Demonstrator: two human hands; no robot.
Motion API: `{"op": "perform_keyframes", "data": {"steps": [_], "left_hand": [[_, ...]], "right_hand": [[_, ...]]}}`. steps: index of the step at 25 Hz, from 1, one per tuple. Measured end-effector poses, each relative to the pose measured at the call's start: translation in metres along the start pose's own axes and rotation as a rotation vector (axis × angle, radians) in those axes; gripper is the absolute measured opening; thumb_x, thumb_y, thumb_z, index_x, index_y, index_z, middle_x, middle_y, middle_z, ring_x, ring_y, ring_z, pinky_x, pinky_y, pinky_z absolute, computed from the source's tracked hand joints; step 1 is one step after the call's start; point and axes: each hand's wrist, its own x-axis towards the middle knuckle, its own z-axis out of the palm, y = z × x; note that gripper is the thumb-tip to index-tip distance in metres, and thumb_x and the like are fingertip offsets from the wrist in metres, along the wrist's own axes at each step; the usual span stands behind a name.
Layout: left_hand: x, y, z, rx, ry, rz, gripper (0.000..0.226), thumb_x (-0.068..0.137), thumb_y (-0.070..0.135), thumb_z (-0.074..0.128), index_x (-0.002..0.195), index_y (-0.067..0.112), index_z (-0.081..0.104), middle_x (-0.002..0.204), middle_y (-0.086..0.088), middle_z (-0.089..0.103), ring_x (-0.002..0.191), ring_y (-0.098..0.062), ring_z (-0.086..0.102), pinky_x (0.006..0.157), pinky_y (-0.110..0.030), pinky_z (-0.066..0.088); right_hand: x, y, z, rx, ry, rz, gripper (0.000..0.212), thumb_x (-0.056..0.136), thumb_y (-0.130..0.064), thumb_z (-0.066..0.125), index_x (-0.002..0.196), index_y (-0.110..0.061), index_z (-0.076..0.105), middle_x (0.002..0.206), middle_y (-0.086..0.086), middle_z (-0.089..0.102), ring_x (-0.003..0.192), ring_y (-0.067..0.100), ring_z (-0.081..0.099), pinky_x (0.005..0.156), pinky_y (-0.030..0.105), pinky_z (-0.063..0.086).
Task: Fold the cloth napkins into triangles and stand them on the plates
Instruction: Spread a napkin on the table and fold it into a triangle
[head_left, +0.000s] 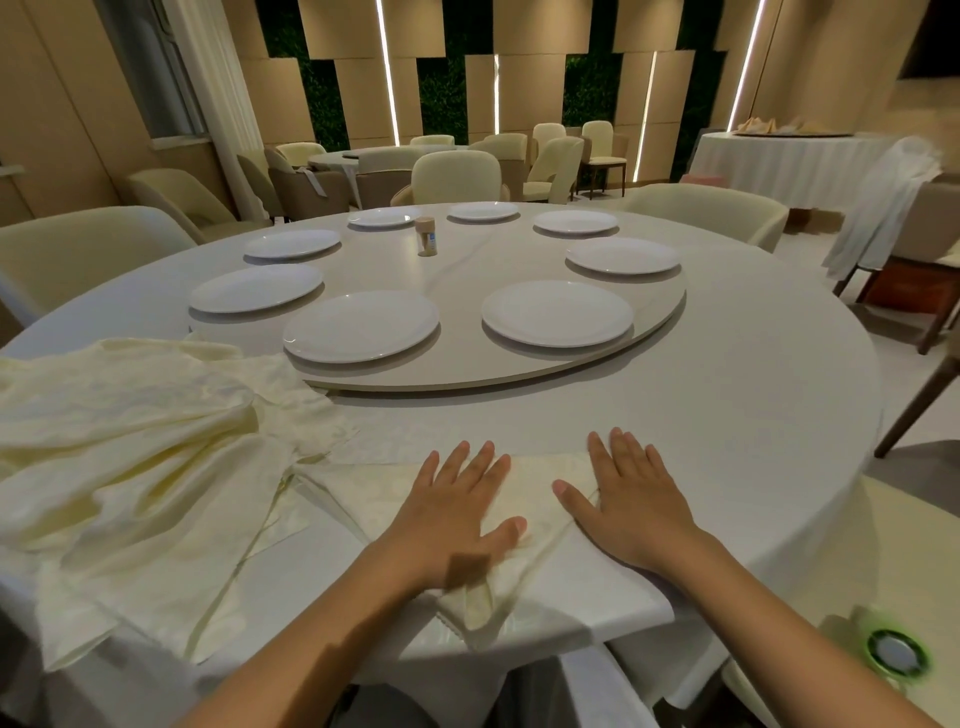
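Down at the counter's (727, 415) near edge, the left hand (457, 509) and right hand (631, 499) lie spread flat on a cream napkin (540, 493). Beyond their fingertips bare counter runs to the turntable rim (519, 382); crumpled napkins (130, 441) crowd the left.

cream patterned napkin (540, 499), white plates (557, 313)
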Motion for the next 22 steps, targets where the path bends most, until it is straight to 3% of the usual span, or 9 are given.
{"op": "perform_keyframes", "data": {"steps": [4, 6, 8, 10, 12, 14, 18, 22], "left_hand": [[-0.005, 0.001, -0.004, -0.126, 0.038, 0.021, 0.071, 0.093, 0.066, 0.019, 0.152, 0.034, -0.005, 0.158, 0.011, -0.018, 0.146, -0.013, -0.018, 0.12, -0.041, -0.01], [-0.017, 0.004, -0.017, -0.386, 0.173, -0.008, 0.061, 0.099, 0.053, 0.025, 0.153, 0.033, 0.004, 0.158, 0.016, -0.008, 0.142, -0.002, -0.016, 0.116, -0.027, -0.012], [-0.028, -0.003, -0.028, -0.479, 0.313, -0.108, 0.05, 0.104, 0.036, 0.024, 0.153, 0.026, 0.016, 0.158, 0.015, 0.007, 0.139, 0.005, -0.007, 0.11, -0.019, -0.01], [-0.034, -0.021, -0.03, -0.309, 0.296, -0.218, 0.05, 0.104, 0.028, 0.021, 0.153, 0.02, 0.017, 0.161, 0.005, 0.011, 0.146, -0.007, 0.0, 0.116, -0.027, -0.01], [-0.037, -0.034, -0.023, -0.144, 0.143, -0.256, 0.054, 0.103, 0.029, 0.017, 0.154, 0.016, 0.008, 0.162, -0.002, 0.004, 0.149, -0.017, -0.004, 0.12, -0.04, -0.01], [-0.04, -0.035, -0.011, -0.114, 0.039, -0.266, 0.057, 0.102, 0.035, 0.014, 0.154, 0.017, -0.001, 0.162, -0.002, -0.004, 0.148, -0.019, -0.01, 0.119, -0.045, -0.01], [-0.038, -0.031, 0.002, -0.082, 0.048, -0.273, 0.058, 0.102, 0.042, 0.01, 0.153, 0.022, -0.009, 0.16, 0.001, -0.016, 0.147, -0.02, -0.018, 0.118, -0.047, -0.011], [-0.04, -0.048, 0.005, -0.09, 0.002, -0.32, 0.06, 0.096, 0.061, 0.009, 0.148, 0.043, -0.014, 0.158, 0.004, -0.023, 0.144, -0.03, -0.025, 0.113, -0.052, -0.018]], "right_hand": [[-0.003, -0.004, -0.005, -0.004, 0.068, -0.028, 0.083, 0.088, -0.07, 0.004, 0.152, -0.019, -0.008, 0.16, 0.008, -0.011, 0.146, 0.023, -0.015, 0.118, 0.042, -0.011], [-0.004, -0.012, -0.011, -0.005, 0.149, -0.11, 0.087, 0.08, -0.07, -0.009, 0.153, -0.022, -0.002, 0.16, 0.006, -0.007, 0.146, 0.021, -0.014, 0.118, 0.042, -0.013], [-0.004, -0.03, -0.019, 0.033, 0.198, -0.245, 0.077, 0.087, -0.06, -0.007, 0.153, -0.024, 0.006, 0.161, 0.001, -0.002, 0.147, 0.017, -0.011, 0.118, 0.039, -0.013], [0.001, -0.05, -0.024, 0.102, 0.185, -0.396, 0.056, 0.101, -0.046, 0.011, 0.152, -0.025, 0.013, 0.16, -0.003, 0.005, 0.147, 0.012, -0.005, 0.119, 0.032, -0.009], [0.006, -0.07, -0.025, 0.167, 0.138, -0.526, 0.05, 0.103, -0.037, 0.018, 0.152, -0.025, 0.017, 0.16, -0.006, 0.01, 0.147, 0.009, 0.002, 0.117, 0.026, -0.004], [0.01, -0.082, -0.02, 0.168, 0.07, -0.597, 0.049, 0.104, -0.035, 0.019, 0.152, -0.025, 0.016, 0.16, -0.007, 0.01, 0.146, 0.007, 0.004, 0.117, 0.024, -0.001], [0.015, -0.086, -0.002, 0.057, -0.008, -0.591, 0.051, 0.103, -0.04, 0.014, 0.152, -0.03, 0.008, 0.159, -0.012, 0.003, 0.146, 0.006, -0.002, 0.115, 0.024, -0.007], [0.017, -0.084, 0.002, 0.072, -0.007, -0.586, 0.051, 0.103, -0.042, 0.014, 0.152, -0.032, 0.006, 0.159, -0.014, 0.002, 0.146, 0.005, -0.003, 0.112, 0.021, -0.009]]}}
